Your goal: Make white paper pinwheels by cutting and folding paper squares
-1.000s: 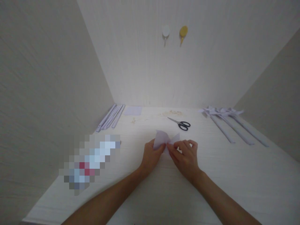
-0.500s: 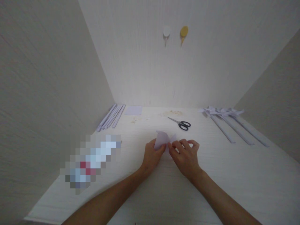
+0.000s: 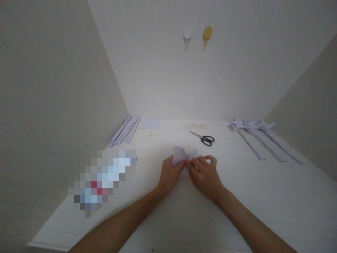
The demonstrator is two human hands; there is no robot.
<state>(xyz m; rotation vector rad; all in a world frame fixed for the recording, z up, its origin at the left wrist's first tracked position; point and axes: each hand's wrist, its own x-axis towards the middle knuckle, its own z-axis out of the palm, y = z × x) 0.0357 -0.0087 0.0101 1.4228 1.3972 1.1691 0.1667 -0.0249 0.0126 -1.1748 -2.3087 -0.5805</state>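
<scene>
- left hand (image 3: 170,174) pinching the pale paper (image 3: 179,156), right hand (image 3: 205,174) pinching its middle
- paper's on the near side of the scissors (image 3: 204,139)
- looks like gathering; next move probably needs a snug pinch

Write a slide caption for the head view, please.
Left hand holding a bent paper, right hand at its narrow middle, scissors lying beyond.

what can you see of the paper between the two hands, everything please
The paper looks thin, plain and pale lilac-white. It is bent out of flat: a larger flap curves up at left, a smaller one shows at right, and it narrows between them. The left hand holds the larger flap; the right hand pinches near the narrowing. Fingers hide part of it.
</scene>
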